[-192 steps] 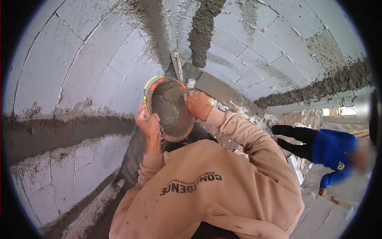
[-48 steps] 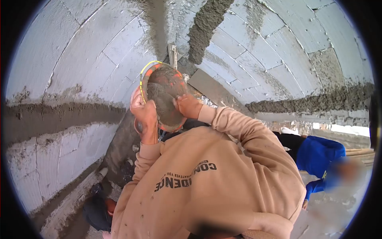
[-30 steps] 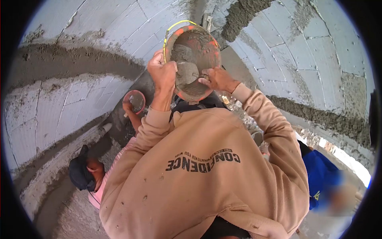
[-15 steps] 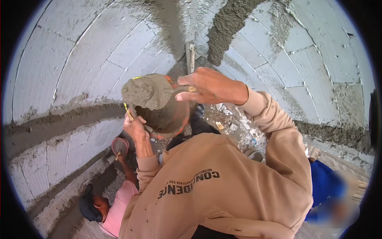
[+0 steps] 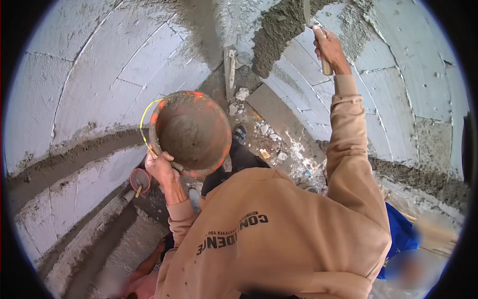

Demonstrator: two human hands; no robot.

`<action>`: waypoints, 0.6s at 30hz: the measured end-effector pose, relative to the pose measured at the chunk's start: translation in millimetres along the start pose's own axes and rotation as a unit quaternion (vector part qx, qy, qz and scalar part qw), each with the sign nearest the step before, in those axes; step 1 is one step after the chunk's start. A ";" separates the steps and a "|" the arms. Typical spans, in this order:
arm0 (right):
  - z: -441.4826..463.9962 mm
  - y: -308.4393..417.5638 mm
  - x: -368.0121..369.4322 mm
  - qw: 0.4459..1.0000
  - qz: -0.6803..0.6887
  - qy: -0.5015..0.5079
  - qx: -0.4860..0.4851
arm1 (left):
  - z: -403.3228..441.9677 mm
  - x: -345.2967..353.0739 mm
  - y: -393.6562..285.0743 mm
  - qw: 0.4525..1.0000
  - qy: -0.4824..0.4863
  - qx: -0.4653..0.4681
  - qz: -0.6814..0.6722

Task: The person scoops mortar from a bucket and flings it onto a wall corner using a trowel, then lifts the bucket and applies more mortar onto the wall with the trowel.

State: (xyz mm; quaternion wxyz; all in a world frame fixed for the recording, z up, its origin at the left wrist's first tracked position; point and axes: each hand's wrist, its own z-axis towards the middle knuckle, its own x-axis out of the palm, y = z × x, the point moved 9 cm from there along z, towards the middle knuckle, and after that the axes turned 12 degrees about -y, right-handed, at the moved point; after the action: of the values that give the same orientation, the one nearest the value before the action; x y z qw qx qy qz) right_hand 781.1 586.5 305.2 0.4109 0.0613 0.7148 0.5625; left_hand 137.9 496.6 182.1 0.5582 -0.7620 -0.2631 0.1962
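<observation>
My left hand (image 5: 162,167) grips the rim of an orange bucket (image 5: 219,117) at its lower left side. Grey mortar (image 5: 183,130) lies in the bottom of the bucket, and a yellow handle (image 5: 141,122) hangs off its left side. Far up at the right, my right hand (image 5: 329,49) is closed around the wooden grip of a trowel (image 5: 307,12). The trowel's blade is at the wall beside a rough band of wet mortar (image 5: 278,36); how much mortar it carries, I cannot tell.
Block walls (image 5: 134,55) meet in a corner ahead, where a long straight strip (image 5: 230,72) stands. A board (image 5: 279,107) and rubble (image 5: 266,130) lie on the floor. A person in pink (image 5: 144,284) is low left near a small bucket (image 5: 141,179); another in blue (image 5: 398,231) is right.
My right hand has moved from over the bucket up and right to the wall with the trowel. The mortar heap on the blade no longer shows. The person in pink has shifted lower.
</observation>
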 end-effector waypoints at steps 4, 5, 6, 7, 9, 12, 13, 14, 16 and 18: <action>-111.5 55.4 12.6 0.983 -0.112 0.116 -0.087 | 3.2 13.0 15.5 0.999 0.028 -0.025 -0.024; -143.7 55.6 37.0 0.969 -0.132 0.157 -0.139 | 1.4 15.2 13.2 0.999 0.042 -0.017 -0.021; -177.1 55.6 60.8 0.951 -0.147 0.194 -0.191 | 0.3 16.3 11.9 0.998 0.053 -0.011 -0.025; -209.9 47.0 91.7 0.925 -0.159 0.220 -0.267 | 0.1 16.7 10.5 0.998 0.063 -0.005 -0.028; -277.1 21.3 159.8 0.867 -0.244 0.321 -0.291 | -4.3 14.6 3.2 0.997 0.078 0.014 -0.022; -368.2 -31.5 255.0 0.801 -0.387 0.198 -0.413 | -22.0 15.1 -14.9 0.990 0.131 0.045 -0.011; -405.6 -34.0 271.4 0.726 -0.416 0.148 -0.527 | -29.9 14.1 -27.8 0.987 0.145 0.068 -0.033; -419.3 -26.4 267.8 0.726 -0.416 0.148 -0.528 | -29.4 13.6 -33.5 0.979 0.164 0.118 -0.030; -447.9 2.0 252.1 0.728 -0.413 0.154 -0.525 | -31.9 7.3 -45.1 0.961 0.194 0.199 -0.014; -432.3 14.6 234.8 0.772 -0.429 0.124 -0.453 | -40.7 -2.2 -61.2 0.941 0.216 0.262 0.003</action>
State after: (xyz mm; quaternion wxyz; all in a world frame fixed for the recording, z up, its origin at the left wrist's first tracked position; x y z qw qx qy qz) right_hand 338.1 395.0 208.6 0.4980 -0.5152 0.3739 0.5889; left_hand 149.2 479.3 252.7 0.7808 -0.6139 -0.0735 0.0902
